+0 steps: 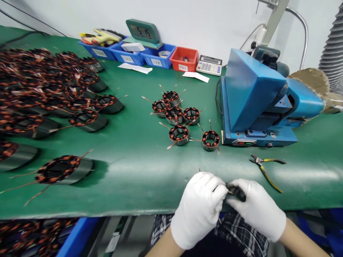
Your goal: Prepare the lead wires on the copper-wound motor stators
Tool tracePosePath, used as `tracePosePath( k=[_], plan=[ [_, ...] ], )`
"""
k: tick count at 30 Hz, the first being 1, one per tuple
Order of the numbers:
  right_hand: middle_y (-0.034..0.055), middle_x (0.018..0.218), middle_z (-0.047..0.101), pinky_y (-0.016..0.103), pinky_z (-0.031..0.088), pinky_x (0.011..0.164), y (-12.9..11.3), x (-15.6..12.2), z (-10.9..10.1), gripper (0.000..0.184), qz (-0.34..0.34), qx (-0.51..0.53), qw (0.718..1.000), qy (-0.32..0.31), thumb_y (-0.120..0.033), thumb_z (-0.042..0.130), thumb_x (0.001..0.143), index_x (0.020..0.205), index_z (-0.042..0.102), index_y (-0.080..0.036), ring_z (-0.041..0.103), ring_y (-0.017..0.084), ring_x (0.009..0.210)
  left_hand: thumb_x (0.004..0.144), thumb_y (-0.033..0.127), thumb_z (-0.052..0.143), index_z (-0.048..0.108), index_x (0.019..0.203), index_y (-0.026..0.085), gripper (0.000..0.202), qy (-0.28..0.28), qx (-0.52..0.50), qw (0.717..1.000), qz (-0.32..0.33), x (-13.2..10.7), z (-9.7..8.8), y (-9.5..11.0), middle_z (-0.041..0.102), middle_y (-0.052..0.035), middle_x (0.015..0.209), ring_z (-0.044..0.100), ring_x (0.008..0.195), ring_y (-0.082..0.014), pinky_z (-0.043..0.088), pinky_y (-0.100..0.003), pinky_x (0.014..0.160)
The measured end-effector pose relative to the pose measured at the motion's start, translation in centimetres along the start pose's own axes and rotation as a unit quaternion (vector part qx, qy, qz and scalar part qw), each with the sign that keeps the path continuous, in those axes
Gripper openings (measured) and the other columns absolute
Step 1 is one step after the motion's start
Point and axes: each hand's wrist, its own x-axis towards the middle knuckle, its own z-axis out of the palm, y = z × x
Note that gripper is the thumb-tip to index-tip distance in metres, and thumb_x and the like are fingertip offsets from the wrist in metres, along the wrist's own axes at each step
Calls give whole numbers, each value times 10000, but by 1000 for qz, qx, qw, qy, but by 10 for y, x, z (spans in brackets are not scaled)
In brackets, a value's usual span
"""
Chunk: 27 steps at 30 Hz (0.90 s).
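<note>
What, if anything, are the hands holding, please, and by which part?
The left hand closes around a mostly hidden piece; only wire ends show, so the gripped part cannot be told. The right hand is beside one end, its grip unclear.

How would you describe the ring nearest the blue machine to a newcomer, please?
Find the big blue machine on the green table. Just left of its front corner sits a copper-wound metal ring. It is the table's rightmost ring; its five nearest neighbours cluster further left.
</note>
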Motion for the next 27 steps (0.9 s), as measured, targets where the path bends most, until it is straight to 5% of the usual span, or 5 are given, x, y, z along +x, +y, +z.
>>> tracePosePath(
  k=[3, 11, 15, 18, 27],
  plan=[
    [74, 669, 652, 331, 440, 639, 2, -3, 9, 199, -61, -20, 996, 63, -278, 518, 841, 737, 665, -195, 569, 206, 623, 723, 55, 462, 554, 731, 184, 159, 11, 8, 1000, 4, 0, 0, 0, 632, -19, 802, 537, 759, -174, 418, -353, 703],
    [-7, 399, 540, 261, 382, 384, 4, 5, 12, 383, 110, 169, 972, -119, -393, 506, 860, 564, 596, -168, 479, 146, 331, 741, 62, 456, 562, 751, 178, 158, 3, 1, 1000, 1, 0, -1, 1, 628, -24, 823, 544, 787, -184, 415, -355, 722],
    [72, 687, 696, 309, 443, 586, 5, 1, 1, 114, -3, -12, 1000, 4, -259, 637, 765, 767, 687, -156, 608, 202, 603, 780, 88, 439, 541, 738, 175, 141, 3, -9, 1000, -1, -1, 1, -1, 622, -25, 805, 521, 751, -181, 409, -358, 702],
    [103, 723, 696, 365, 437, 648, 4, -2, 8, 236, -122, -110, 982, 97, -240, 491, 853, 810, 710, -164, 606, 230, 653, 782, 88, 437, 532, 738, 174, 136, 5, -5, 1000, 0, -1, 1, -2, 621, -29, 800, 517, 751, -188, 411, -364, 710],
    [13, 484, 602, 287, 471, 453, 4, -6, 16, 328, 63, 174, 983, 3, -346, 556, 812, 517, 585, -205, 567, 176, 440, 773, 73, 437, 538, 754, 174, 144, 3, -11, 1000, -4, -1, 0, -1, 630, -29, 824, 543, 788, -194, 407, -363, 722]
  ],
)
